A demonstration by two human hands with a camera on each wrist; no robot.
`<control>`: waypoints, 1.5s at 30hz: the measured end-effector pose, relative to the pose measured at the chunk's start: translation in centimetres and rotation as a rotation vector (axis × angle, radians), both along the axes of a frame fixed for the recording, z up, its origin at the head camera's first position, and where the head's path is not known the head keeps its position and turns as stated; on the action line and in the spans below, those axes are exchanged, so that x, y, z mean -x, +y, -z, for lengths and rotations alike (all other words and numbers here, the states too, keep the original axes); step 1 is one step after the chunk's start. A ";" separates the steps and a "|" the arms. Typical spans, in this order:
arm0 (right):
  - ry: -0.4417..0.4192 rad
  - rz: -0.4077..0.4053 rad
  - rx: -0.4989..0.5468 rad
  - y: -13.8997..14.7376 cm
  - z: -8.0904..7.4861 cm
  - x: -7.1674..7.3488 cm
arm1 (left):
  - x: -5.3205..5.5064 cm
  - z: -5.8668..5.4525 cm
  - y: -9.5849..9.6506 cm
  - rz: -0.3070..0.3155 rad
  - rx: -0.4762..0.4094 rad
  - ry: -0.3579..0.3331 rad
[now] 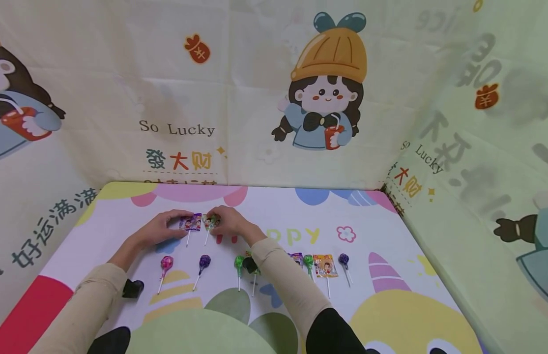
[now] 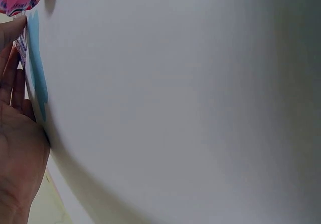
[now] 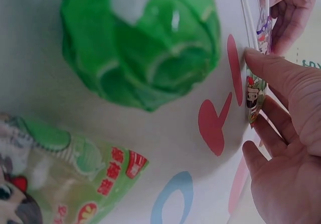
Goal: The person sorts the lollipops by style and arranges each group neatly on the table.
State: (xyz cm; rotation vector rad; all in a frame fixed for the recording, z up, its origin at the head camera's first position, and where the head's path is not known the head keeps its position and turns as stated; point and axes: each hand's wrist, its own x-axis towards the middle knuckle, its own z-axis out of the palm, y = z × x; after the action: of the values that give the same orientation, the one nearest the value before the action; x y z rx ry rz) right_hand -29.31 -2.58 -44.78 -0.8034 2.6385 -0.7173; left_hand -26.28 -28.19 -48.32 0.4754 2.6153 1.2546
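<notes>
At the far part of the table, my left hand point(image 1: 160, 228) pinches a flat lollipop in a purple wrapper point(image 1: 191, 222) between thumb and fingers, its stick toward me. Just to the right, my right hand point(image 1: 231, 222) grips a flat lollipop in a green wrapper point(image 1: 210, 221), partly covered by its fingers. The two lollipops are side by side. In the right wrist view, the thumb lies along the face of the green wrapper point(image 3: 254, 91). The left wrist view catches only the edge of the purple wrapper point(image 2: 21, 48) by the left hand point(image 2: 20, 138).
Nearer me lie a pink round lollipop point(image 1: 166, 263), a purple one point(image 1: 205, 261) and a green one point(image 1: 239, 262). Farther right are another green round lollipop point(image 1: 308, 261), an orange flat one point(image 1: 325, 266) and a dark purple one point(image 1: 343, 259). My right sleeve point(image 1: 287, 275) partly hides others. Printed cloth point(image 1: 247, 98) hangs behind.
</notes>
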 end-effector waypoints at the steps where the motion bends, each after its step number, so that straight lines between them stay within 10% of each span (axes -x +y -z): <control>1: 0.004 -0.003 -0.003 0.0 0.0 0.0 | 0.0 0.0 0.0 0.000 0.001 0.001; 20: 0.067 -0.026 0.066 3.7 -1.5 -1.6 | 0.0 0.0 0.2 -0.010 0.012 -0.026; 45: 0.051 -0.064 0.222 10.9 -2.5 -7.8 | 0.3 -0.2 -0.2 0.021 0.010 -0.026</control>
State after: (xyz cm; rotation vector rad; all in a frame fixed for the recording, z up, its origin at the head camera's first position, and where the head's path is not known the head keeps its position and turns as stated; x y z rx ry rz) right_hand -21.54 8.34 -42.25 -0.9732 2.5951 -0.9968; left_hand -26.58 -28.39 -48.10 0.4809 2.5873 1.2324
